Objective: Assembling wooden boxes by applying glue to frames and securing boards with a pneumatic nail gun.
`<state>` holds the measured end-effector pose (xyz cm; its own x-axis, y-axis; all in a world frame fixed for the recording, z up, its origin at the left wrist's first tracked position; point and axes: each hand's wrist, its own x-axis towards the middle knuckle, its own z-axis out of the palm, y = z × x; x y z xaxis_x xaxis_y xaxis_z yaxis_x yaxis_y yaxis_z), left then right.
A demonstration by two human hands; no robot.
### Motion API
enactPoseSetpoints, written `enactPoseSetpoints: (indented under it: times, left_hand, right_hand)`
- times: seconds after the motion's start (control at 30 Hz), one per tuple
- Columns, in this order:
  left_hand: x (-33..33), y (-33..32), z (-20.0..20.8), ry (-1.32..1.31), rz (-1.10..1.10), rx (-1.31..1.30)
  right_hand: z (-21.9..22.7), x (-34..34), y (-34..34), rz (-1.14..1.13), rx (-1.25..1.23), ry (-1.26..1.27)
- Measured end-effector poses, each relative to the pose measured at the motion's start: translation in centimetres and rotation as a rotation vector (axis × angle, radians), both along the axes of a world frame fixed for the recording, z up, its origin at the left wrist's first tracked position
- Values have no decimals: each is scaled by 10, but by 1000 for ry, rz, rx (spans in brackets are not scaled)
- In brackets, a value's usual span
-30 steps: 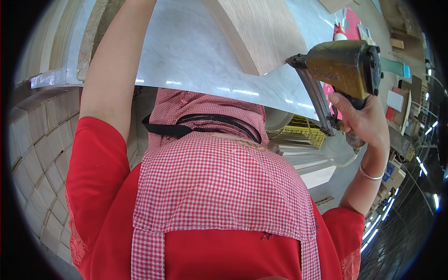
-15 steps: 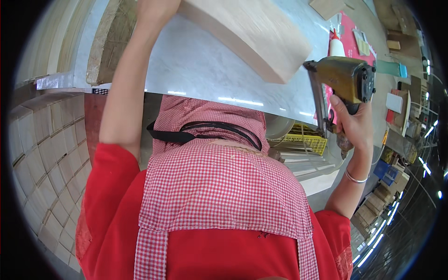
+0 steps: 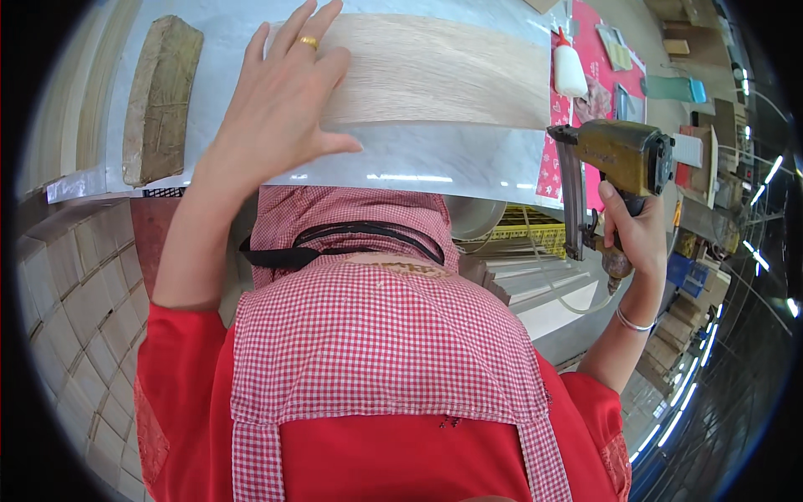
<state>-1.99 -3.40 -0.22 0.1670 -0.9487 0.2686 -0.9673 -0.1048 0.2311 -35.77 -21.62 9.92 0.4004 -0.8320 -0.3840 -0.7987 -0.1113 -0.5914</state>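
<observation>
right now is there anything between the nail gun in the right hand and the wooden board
Nothing visible stands between the nail gun in the right hand and the wooden board. The white bottle on the pink sheet is farther off, past the gun's nose.

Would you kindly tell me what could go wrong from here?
The nail gun in the right hand points leftward, so a misfire might hit the left hand, spread at the left end of the board. The pale hose below the nail gun might snag on the yellow crate. The white bottle beside the board might get knocked.
</observation>
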Motion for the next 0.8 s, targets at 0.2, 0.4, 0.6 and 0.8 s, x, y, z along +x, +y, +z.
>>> enactPoseSetpoints:
  times: [0.2,0.4,0.6,0.8]
  left_hand:
    - [7,-13,-2,41,-47,153]
    - [9,-13,-6,38,-43,131]
    - [12,-13,-10,8,-53,102]
    - [-13,-22,-16,26,-31,21]
  right_hand:
    - [-4,2,4,-35,10,-64]
    - [-7,1,4,-29,14,-77]
    - [-6,4,3,-66,20,-31]
    - [-7,19,31,22,-78,-53]
